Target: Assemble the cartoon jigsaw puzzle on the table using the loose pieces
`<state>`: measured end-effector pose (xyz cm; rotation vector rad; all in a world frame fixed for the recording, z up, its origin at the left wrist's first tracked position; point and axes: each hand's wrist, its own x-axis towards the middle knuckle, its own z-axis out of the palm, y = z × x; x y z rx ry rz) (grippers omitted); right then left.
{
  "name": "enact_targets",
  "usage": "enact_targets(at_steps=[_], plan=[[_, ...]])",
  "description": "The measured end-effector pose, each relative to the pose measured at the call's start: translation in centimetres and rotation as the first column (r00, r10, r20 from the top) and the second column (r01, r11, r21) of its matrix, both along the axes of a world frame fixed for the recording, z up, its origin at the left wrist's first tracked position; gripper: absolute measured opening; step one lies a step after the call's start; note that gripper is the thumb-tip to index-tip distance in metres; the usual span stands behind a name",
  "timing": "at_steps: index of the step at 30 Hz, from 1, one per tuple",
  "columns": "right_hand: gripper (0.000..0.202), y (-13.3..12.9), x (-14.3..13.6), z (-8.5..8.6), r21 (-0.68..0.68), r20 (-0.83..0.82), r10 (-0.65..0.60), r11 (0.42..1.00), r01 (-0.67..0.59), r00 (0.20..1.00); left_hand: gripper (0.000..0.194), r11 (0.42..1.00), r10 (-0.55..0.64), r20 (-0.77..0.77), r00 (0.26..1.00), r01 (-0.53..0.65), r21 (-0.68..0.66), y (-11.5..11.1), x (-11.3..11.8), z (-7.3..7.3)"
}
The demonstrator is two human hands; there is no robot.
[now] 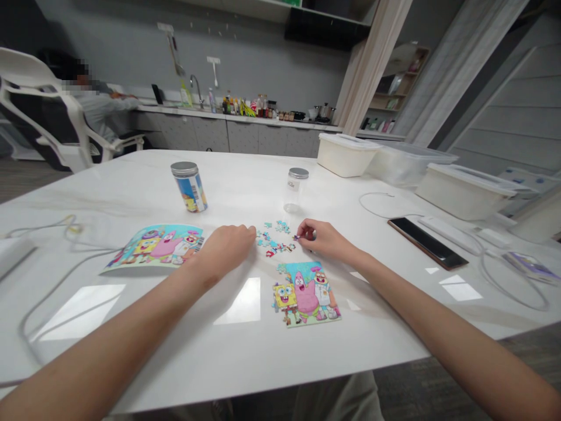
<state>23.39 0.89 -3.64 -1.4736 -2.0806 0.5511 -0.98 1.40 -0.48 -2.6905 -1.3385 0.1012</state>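
Observation:
On the white table lies a partly joined jigsaw puzzle [307, 292] with a yellow sponge, a pink starfish and a squirrel figure; its left edge is ragged. Beyond it is a loose heap of puzzle pieces [276, 241]. My right hand [319, 236] pinches a small dark puzzle piece at the heap's right side. At the heap's left side rests my left hand [232, 245], its fingers curled and their tips mostly hidden from me. Left of that hand, a curled picture sheet [162, 248] shows the same figures.
A jar with a cartoon label [189, 188] and a clear jar [296, 192] stand farther back. Lidded plastic boxes [346, 155], a phone [427, 242] and cables are at right. More cables run along the left. A person [103, 108] sits at the far left near a counter.

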Motion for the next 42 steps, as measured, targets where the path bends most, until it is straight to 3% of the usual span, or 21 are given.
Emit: enact_targets(at_steps=[4,9,12,15,18,23,29,36,42], plan=[[0.014,-0.4,-0.5,0.8,0.018,-0.125,0.090,0.996,-0.088,0.988,0.031,0.999,0.032,-0.033,0.999,-0.031,0.032,0.1,0.0,0.2],[0.017,-1.6,-1.4,2.2,-0.100,-0.331,0.231,0.955,-0.278,0.915,0.027,0.997,0.070,0.063,0.996,-0.073,0.040,0.2,0.3,0.9],[0.016,-2.1,-1.6,2.6,-0.180,-0.427,0.198,0.938,-0.297,0.882,0.028,0.975,0.068,0.276,0.959,-0.005,-0.223,0.2,0.9,1.4],[0.022,-2.1,-1.6,2.7,-0.263,-0.535,0.105,0.922,-0.284,0.838,0.033,0.840,0.151,0.490,0.859,0.150,-0.522,0.1,1.5,1.4],[0.029,-2.1,-1.5,2.7,-0.289,-0.593,0.045,0.920,-0.265,0.804,0.032,0.780,0.225,0.546,0.807,0.187,-0.597,0.0,1.9,1.0],[0.029,-2.2,-1.8,2.9,-0.307,-0.595,0.007,0.922,-0.235,0.804,0.026,0.717,0.279,0.559,0.781,0.217,-0.662,0.0,2.2,0.3],[0.018,-2.1,-1.7,2.7,-0.279,-0.553,0.046,0.930,-0.237,0.832,0.023,0.649,0.346,0.558,0.754,0.237,-0.723,-0.2,2.0,0.6],[0.013,-2.2,-1.7,2.5,-0.311,-0.540,0.079,0.907,-0.286,0.838,0.022,0.634,0.348,0.550,0.759,0.242,-0.735,-0.3,1.8,0.8],[0.013,-2.8,-2.4,2.8,-0.314,-0.505,0.066,0.915,-0.255,0.860,0.022,0.649,0.338,0.530,0.778,0.216,-0.730,-0.4,1.8,1.0]])
